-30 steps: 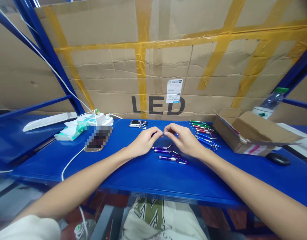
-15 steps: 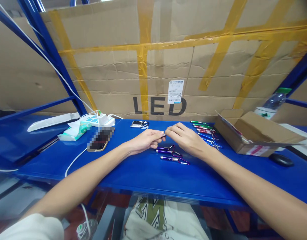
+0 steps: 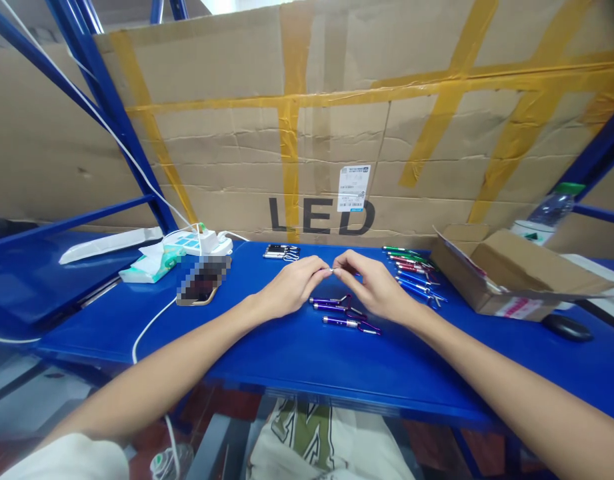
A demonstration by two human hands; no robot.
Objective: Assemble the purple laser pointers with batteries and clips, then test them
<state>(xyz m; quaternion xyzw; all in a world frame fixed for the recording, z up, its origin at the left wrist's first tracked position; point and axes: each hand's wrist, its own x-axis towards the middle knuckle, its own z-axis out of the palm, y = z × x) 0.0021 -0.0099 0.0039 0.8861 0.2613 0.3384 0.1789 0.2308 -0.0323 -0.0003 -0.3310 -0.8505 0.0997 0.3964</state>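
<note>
My left hand (image 3: pixel 293 287) is closed, its thumb and forefinger pinched at the tips. My right hand (image 3: pixel 367 283) pinches in the same way, tip to tip with the left. Between them shows a tiny silvery piece (image 3: pixel 332 270), too small to name and mostly covered by the fingers. Just below the hands lie several purple keychain flashlights (image 3: pixel 341 322) with carabiner clips, the farther ones partly hidden. Beyond my right hand is a row of similar green, red and blue flashlights (image 3: pixel 411 272). Black and silver ones (image 3: pixel 281 252) lie behind my left hand.
The blue table (image 3: pixel 287 363) holds an open cardboard box (image 3: pixel 507 303), a black mouse (image 3: pixel 567 327) and a bottle (image 3: pixel 557 207) at right. A phone (image 3: pixel 203 283), tissue pack (image 3: pixel 149 265), power strip (image 3: pixel 201 241) and white cable are at left. A large carton (image 3: pixel 227 160) stands behind.
Both hands have turned so that their fingertips meet in a pinch. The left fingers were curled round a small dark and silvery piece. The view has shifted slightly.
</note>
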